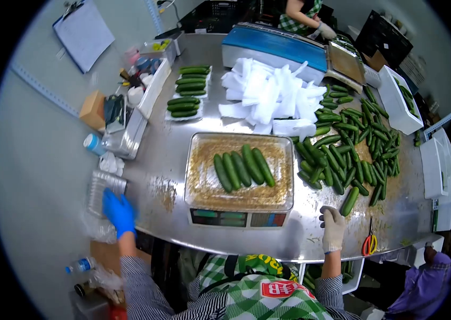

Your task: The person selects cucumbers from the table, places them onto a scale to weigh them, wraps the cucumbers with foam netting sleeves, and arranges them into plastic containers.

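Note:
My left hand (118, 212), in a blue glove, is at the left table edge beside a stack of clear plastic trays (97, 186). Its fingers are apart and slightly blurred; I see nothing held. In a pale knitted glove, my right hand (332, 228) is over the front of the table with fingers loosely apart and nothing visible in it. Just beyond it lies a single cucumber (349, 201). Between my hands stands a scale (236, 219) with a metal pan (196, 176) on top. Several cucumbers (240, 168) lie side by side in the pan.
A cucumber pile (351, 144) covers the right side. White wrapping pieces (271, 93) lie heaped before a blue-topped machine (276, 48). Packed cucumber trays (185, 108) sit back left. Scissors (369, 244) lie at the front right. Another person's gloved hand (326, 31) is at the back.

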